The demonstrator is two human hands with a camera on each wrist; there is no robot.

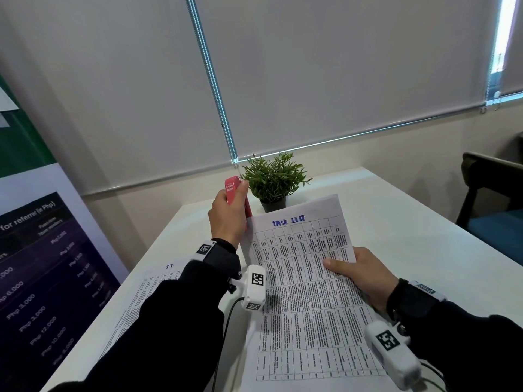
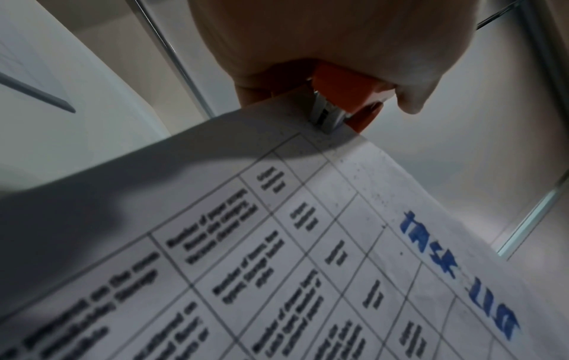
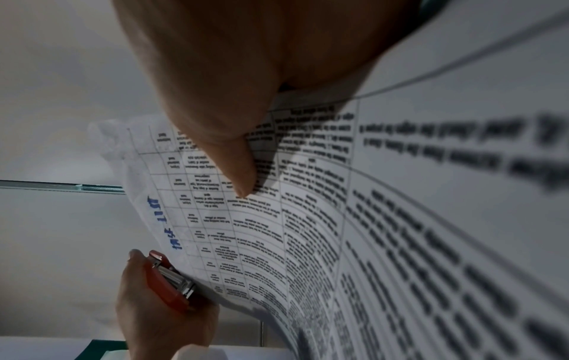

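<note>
My left hand [image 1: 226, 216] grips a red stapler [image 1: 232, 188] upright at the top left corner of a printed sheet headed "TASK LIST" [image 1: 305, 278]. In the left wrist view the stapler [image 2: 341, 97] has its metal mouth over the paper's corner [image 2: 323, 136]. My right hand [image 1: 359, 275] holds the sheet by its right edge, thumb on top of the print and fingers underneath. The right wrist view shows that thumb [image 3: 234, 165] pressed on the curved paper [image 3: 338, 231], with the stapler [image 3: 169, 280] at the far corner.
A second printed sheet [image 1: 147, 290] lies on the white table [image 1: 410, 236] under my left forearm. A small potted plant [image 1: 273, 182] stands at the table's far edge. A banner [image 1: 42, 264] leans at the left, and a chair [image 1: 492, 193] stands at the right.
</note>
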